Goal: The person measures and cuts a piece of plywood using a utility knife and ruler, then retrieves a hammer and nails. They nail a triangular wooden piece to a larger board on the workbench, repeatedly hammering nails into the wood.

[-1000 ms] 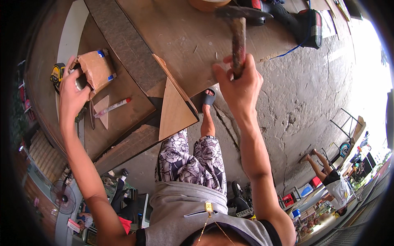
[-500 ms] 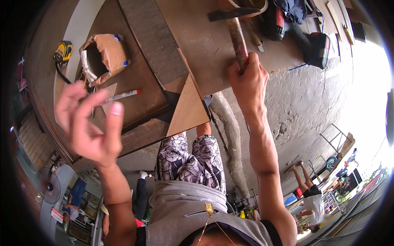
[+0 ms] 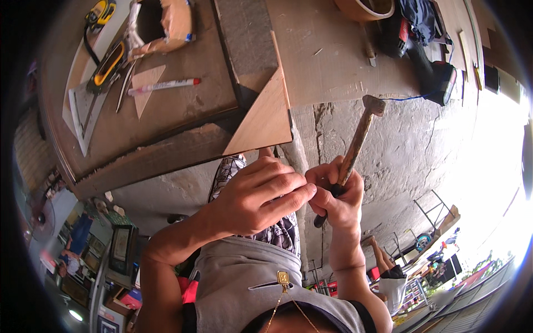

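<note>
In front of my waist, my right hand (image 3: pixel 343 201) is wrapped round a hammer (image 3: pixel 356 139), its worn wooden handle slanting up and its head uppermost. The fingertips of my left hand (image 3: pixel 258 195) are drawn together and meet the right thumb and fingers. Whatever may lie between those fingertips is too small or hidden to make out. Just beyond my left hand, a pale triangular wood piece (image 3: pixel 262 117) covers the near corner of a dark wooden frame (image 3: pixel 150 158) on the table.
Left on the table are a red-capped marker (image 3: pixel 172 84), a yellow-black cutter (image 3: pixel 109 65), a tape measure (image 3: pixel 101 14), a set square (image 3: pixel 83 119) and a torn cardboard box (image 3: pixel 176 25). At the far right sit a power drill (image 3: pixel 430 66) and a round container (image 3: pixel 363 8). Other people are behind.
My right hand has brought the hammer back from over the table towards my body. My left hand, open above the left side before, has come across to meet the right with fingers closed.
</note>
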Demonstrator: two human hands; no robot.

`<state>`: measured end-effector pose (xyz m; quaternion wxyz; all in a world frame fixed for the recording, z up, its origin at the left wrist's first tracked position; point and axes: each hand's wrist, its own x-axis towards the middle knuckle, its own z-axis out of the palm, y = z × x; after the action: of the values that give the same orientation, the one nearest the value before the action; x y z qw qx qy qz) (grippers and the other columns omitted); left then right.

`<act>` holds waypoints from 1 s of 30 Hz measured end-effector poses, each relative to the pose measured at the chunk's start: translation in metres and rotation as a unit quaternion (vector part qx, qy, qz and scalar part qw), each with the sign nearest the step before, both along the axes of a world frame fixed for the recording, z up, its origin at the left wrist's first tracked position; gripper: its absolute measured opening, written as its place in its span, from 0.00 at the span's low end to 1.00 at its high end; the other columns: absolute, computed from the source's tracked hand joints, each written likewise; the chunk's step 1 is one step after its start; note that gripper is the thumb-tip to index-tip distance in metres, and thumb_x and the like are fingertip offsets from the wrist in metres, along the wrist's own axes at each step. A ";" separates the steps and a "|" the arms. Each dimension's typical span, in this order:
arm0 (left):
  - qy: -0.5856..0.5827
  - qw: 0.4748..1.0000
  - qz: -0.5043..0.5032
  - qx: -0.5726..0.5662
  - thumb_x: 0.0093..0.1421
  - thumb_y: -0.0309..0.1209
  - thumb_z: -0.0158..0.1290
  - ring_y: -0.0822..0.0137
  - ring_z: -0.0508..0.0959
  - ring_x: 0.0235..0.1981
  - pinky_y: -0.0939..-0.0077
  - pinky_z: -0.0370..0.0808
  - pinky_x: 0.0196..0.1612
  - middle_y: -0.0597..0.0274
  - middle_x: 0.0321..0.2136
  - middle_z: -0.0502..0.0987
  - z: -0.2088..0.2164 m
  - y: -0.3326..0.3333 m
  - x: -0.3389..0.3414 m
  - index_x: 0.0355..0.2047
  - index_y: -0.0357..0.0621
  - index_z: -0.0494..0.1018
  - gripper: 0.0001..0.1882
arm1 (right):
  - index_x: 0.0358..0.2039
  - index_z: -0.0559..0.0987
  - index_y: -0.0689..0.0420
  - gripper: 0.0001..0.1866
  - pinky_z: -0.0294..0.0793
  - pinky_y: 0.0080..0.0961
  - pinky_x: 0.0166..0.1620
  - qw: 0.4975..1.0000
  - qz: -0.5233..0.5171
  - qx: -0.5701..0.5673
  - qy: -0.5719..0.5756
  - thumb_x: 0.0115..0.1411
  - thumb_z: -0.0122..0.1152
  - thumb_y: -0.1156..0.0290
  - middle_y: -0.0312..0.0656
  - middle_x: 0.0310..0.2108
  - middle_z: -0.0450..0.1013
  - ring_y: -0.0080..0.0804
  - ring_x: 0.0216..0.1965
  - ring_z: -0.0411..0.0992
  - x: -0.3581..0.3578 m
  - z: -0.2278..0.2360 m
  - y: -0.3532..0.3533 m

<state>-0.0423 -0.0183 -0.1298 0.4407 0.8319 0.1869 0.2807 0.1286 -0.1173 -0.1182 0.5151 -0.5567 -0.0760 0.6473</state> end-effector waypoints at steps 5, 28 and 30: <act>-0.004 0.999 0.043 -0.012 0.51 0.22 0.60 0.64 0.78 0.34 0.67 0.74 0.39 0.58 0.34 0.76 -0.012 -0.027 -0.011 0.41 0.34 0.77 0.15 | 0.33 0.65 0.61 0.17 0.67 0.13 0.20 0.999 0.029 -0.005 -0.029 0.55 0.69 0.79 0.48 0.34 0.76 0.16 0.21 0.70 -0.008 0.001 -0.014; 0.102 0.852 0.502 0.109 0.51 0.33 0.66 0.65 0.73 0.40 0.65 0.63 0.47 0.76 0.35 0.76 -0.086 -0.028 -0.037 0.31 0.56 0.81 0.06 | 0.26 0.62 0.55 0.21 0.68 0.15 0.31 0.981 0.068 -0.008 -0.181 0.52 0.70 0.84 0.42 0.30 0.76 0.16 0.29 0.69 -0.037 -0.025 -0.036; 0.134 0.836 0.520 0.115 0.53 0.36 0.65 0.66 0.72 0.43 0.64 0.59 0.52 0.78 0.35 0.76 -0.088 -0.032 -0.035 0.31 0.58 0.82 0.05 | 0.26 0.63 0.55 0.20 0.67 0.15 0.30 0.977 0.071 -0.002 -0.201 0.52 0.70 0.84 0.41 0.30 0.76 0.16 0.28 0.68 -0.037 -0.024 -0.037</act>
<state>-0.0775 -0.0500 -0.2182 0.1016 0.6867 0.6152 0.3737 0.0914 -0.1542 -0.1419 0.4409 -0.6694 -0.2159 0.5576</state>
